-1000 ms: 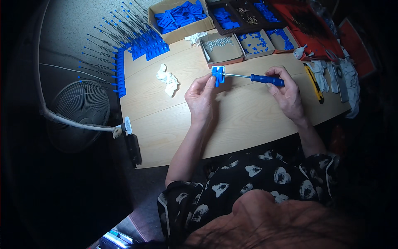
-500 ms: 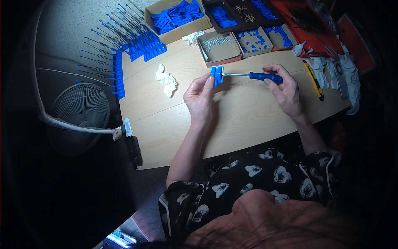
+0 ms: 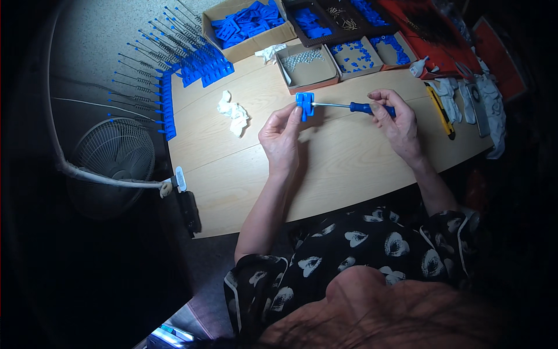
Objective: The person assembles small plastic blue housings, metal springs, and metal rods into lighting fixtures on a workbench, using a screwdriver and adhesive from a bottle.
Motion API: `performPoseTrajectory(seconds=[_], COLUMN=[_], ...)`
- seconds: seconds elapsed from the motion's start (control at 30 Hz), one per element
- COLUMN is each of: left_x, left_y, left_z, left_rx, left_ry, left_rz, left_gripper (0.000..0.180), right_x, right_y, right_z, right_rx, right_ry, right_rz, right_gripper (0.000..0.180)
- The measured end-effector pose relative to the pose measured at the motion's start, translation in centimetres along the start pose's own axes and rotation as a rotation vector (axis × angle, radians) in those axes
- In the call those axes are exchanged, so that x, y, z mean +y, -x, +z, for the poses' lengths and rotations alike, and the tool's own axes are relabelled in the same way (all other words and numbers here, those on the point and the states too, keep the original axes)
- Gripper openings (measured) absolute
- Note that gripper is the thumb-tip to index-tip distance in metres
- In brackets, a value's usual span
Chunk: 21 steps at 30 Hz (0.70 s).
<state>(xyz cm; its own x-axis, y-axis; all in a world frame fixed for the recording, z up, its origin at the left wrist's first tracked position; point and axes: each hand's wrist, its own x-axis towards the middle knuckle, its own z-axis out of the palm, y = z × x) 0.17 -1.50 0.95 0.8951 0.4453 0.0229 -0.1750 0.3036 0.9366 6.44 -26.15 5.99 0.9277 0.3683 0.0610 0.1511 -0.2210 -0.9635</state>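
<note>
Left hand [image 3: 280, 138]: fingers clamped on one small blue plastic block [image 3: 304, 103] above the pale wood-grain worktop [image 3: 349, 168]. Right hand [image 3: 402, 127]: fingers clamped on one blue-handled metal-shafted screwdriver [image 3: 360, 107], tip at the block's right side. Far side: three shallow brown cardboard boxes [image 3: 318, 74].

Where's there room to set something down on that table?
Between the left forearm and the left edge of the table, this side of the nearer tissue, and between both forearms, below the screwdriver. Boxes crowd the far side; the yellow knife and white fabric, the right.
</note>
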Motion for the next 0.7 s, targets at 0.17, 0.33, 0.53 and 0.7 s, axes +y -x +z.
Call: performPoseTrajectory(seconds=[0.17, 0.33, 0.53, 0.7], left_x=[-0.1, 0.1, 0.2, -0.1], left_y=[-0.2, -0.1, -0.3, -0.2], left_z=[0.2, 0.1, 0.1, 0.0], left_rx=[0.012, 0.008, 0.038, 0.040], left_ry=[-0.015, -0.010, 0.006, -0.008], left_rz=[-0.003, -0.017, -0.030, -0.034], left_gripper=[0.019, 0.019, 0.019, 0.019], right_x=[-0.4, -0.2, -0.3, 0.3], right_y=[0.1, -0.2, -0.3, -0.6], right_z=[0.4, 0.2, 1.0, -0.1], right_rx=[-0.016, 0.006, 0.008, -0.033], right_ry=[-0.015, 0.026, -0.045, -0.095], right_rz=[-0.026, -0.004, -0.134, 0.077], right_gripper=[0.035, 0.039, 0.037, 0.041])
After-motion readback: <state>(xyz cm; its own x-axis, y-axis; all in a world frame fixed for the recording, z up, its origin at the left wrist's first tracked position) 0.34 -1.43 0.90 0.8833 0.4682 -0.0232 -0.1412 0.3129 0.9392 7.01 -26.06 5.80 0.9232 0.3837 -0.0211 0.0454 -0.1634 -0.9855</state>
